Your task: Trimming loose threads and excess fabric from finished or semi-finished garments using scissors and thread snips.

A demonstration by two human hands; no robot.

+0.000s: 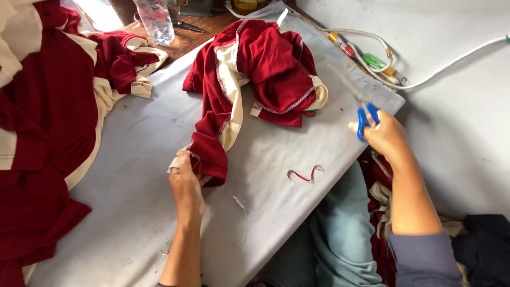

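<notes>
A crumpled red-and-cream garment lies on the table; blue-handled scissors are held aloft.

plastic bottle, white cables, perhaps thread scrap

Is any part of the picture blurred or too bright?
Head view: the right hand and its blue-handled scissors are motion-blurred; the window area at the top left is overexposed; the left hand on the red garment is sharp.
</notes>
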